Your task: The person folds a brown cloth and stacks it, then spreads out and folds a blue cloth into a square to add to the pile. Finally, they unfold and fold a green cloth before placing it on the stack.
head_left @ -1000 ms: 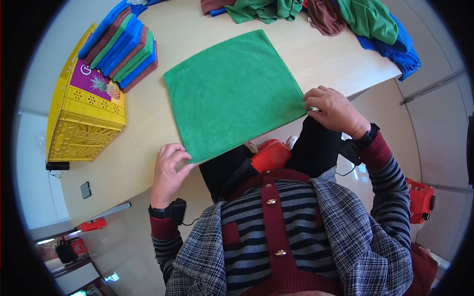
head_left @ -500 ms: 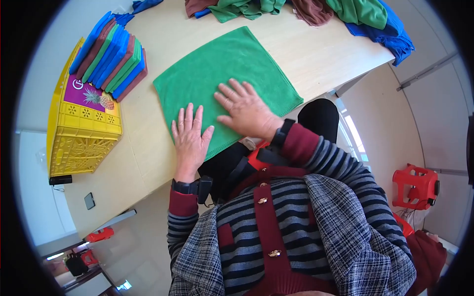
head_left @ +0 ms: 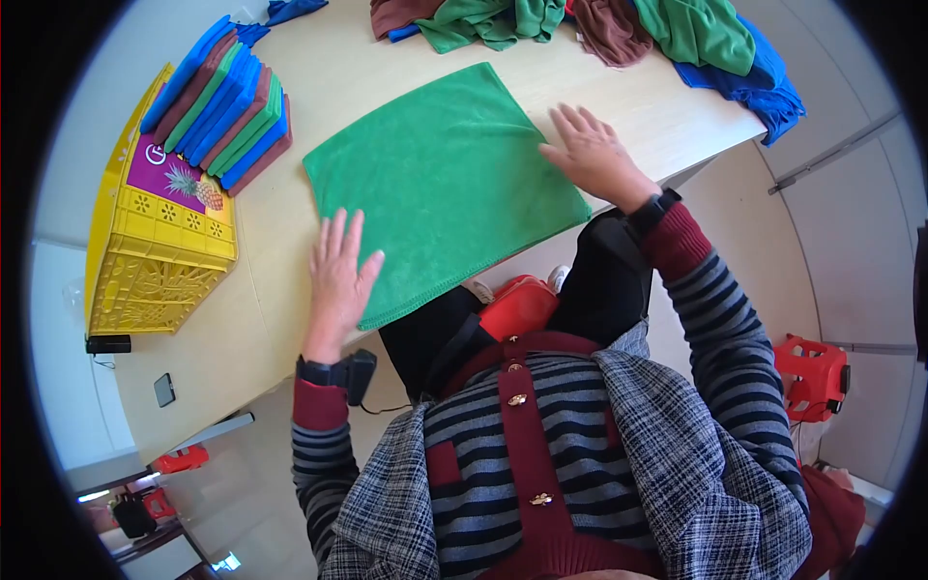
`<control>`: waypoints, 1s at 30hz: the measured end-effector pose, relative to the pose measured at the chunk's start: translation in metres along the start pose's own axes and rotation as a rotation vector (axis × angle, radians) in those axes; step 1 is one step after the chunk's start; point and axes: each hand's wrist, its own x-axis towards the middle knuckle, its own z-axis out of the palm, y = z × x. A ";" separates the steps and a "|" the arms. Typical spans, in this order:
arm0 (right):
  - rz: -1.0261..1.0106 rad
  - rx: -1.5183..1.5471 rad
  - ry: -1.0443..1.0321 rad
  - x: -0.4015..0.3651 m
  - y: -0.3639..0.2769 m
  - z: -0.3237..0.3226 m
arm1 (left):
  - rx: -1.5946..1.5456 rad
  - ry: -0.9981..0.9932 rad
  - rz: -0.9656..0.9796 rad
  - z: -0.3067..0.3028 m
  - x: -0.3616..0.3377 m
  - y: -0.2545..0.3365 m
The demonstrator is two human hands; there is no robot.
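A green cloth lies spread flat on the pale wooden table, its near edge at the table's front edge. At the cloth's left edge is my left hand, fingers stretched out and holding nothing. My right hand is by the cloth's right edge, with its fingers apart and no object in it. Both wrists wear dark bands.
Folded blue, brown and green cloths stand in a row on a yellow plastic crate at left. Loose cloths are heaped along the far side. A phone lies at the left front; a red stool stands right.
My right hand has moved off the middle of the green cloth to its right edge. My left hand has slid outward to the left edge. The cloth stays flat.
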 end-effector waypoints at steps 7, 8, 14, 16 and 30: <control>-0.374 0.005 -0.073 0.057 -0.126 0.040 | 0.202 0.071 0.019 0.013 0.090 -0.005; -0.375 0.009 -0.066 0.061 -0.125 0.047 | 0.209 0.074 0.020 0.020 0.093 -0.010; -0.279 -0.032 0.020 0.088 -0.083 0.066 | 0.223 0.064 -0.012 0.037 0.089 -0.031; -0.242 -0.042 0.054 0.094 -0.052 0.068 | 0.208 0.079 -0.003 0.035 0.086 -0.036; -0.264 -0.113 -0.047 0.129 -0.097 0.035 | 0.213 0.079 0.063 0.019 0.141 -0.041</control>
